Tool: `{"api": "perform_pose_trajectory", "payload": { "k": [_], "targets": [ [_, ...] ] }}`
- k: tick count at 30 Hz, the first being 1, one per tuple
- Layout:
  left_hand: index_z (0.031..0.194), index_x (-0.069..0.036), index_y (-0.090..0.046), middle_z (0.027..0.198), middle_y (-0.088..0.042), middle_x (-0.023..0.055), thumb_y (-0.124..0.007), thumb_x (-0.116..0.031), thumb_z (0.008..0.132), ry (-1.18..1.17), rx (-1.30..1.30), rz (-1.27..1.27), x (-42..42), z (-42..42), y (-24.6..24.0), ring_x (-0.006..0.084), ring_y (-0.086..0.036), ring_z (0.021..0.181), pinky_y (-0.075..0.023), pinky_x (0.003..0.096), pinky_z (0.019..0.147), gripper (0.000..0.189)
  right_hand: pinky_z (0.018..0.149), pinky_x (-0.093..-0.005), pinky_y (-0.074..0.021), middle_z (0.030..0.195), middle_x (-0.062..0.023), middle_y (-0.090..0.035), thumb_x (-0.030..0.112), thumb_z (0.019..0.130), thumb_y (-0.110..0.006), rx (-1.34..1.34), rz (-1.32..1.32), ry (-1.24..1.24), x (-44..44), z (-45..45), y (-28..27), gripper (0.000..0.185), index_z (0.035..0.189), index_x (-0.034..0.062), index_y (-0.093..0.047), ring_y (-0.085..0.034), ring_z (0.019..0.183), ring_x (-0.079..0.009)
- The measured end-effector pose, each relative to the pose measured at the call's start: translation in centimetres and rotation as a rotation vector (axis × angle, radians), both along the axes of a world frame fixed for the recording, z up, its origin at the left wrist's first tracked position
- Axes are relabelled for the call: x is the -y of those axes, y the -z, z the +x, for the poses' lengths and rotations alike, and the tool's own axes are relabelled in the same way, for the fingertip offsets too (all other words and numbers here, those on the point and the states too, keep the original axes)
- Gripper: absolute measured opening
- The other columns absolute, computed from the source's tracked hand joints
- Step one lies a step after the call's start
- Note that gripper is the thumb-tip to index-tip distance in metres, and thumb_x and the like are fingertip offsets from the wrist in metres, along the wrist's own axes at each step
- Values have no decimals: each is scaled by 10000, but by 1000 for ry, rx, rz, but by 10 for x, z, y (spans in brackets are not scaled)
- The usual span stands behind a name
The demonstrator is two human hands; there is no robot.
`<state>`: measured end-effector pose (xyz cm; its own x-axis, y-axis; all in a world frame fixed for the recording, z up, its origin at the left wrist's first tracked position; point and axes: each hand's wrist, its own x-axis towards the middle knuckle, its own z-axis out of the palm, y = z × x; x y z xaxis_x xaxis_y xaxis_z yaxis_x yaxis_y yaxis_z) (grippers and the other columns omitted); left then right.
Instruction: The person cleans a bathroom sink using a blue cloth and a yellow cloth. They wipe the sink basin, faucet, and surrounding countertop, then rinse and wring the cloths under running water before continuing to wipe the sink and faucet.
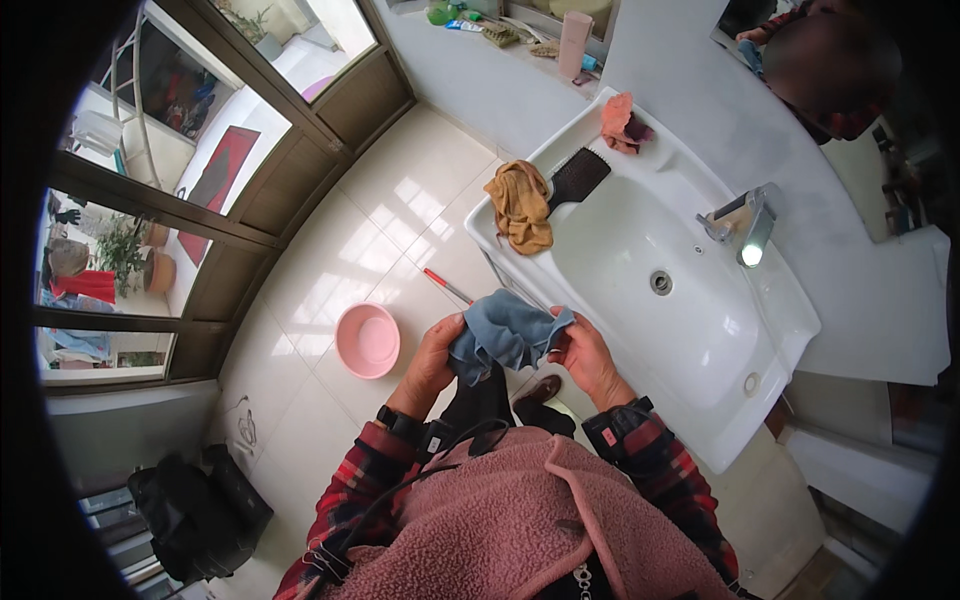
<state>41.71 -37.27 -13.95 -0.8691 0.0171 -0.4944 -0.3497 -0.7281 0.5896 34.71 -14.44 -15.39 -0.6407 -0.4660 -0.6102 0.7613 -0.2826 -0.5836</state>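
Note:
A crumpled blue cloth (510, 330) hangs between my two hands, in front of my body and beside the sink. My left hand (433, 358) grips its left edge, with the thumb on top. The right corner is pinched by my right hand (589, 356), close to the sink's front rim. The white ceramic sink (615, 247) has a drain (661, 283) in its basin and a chrome faucet (739, 221) at the back. A mustard-brown cloth (521, 206) lies over the left rim, touching a dark hairbrush (581, 178). Farther back, a coral-pink rag (621, 124) rests on the sink's corner.
A pink plastic basin (367, 340) stands on the tiled floor (352, 255), near a red-and-white stick (446, 285). Brown-framed glass doors (300, 120) line the left. A black bag (195, 510) sits at lower left. The windowsill holds a pink bottle (574, 45). A mirror (862, 165) hangs at right.

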Motion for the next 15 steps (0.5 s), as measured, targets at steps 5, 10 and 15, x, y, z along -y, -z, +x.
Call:
{"api": "perform_pose_trajectory", "payload": {
  "k": [5,10,15],
  "targets": [
    [1203,2,-516,1036,-612,86,-579,-242,876,160,-34,-61,1,-19,-2,160,-598,883,-484,275,792,412,789,-319,-487,1154,-77,-500,242,876,-572,-234,69,-134,18,4,-17,600,1388,80,-303,-526,944,-129],
    [1232,-14,-501,1058,-603,78,-647,-150,824,307,-33,-34,14,-44,-8,167,-592,929,-476,288,851,455,834,-286,-457,1102,-59,-544,120,819,-597,-501,310,-145,55,-8,-21,522,1301,24,-420,-523,988,-120],
    [1227,-29,-513,920,-599,24,-658,-119,805,321,-21,-137,64,-77,-12,124,-582,838,-475,255,788,456,851,-314,-457,1051,-82,-580,122,845,-461,-123,108,285,58,-32,-15,370,1193,5,-505,-573,928,-157]
  ]
}}
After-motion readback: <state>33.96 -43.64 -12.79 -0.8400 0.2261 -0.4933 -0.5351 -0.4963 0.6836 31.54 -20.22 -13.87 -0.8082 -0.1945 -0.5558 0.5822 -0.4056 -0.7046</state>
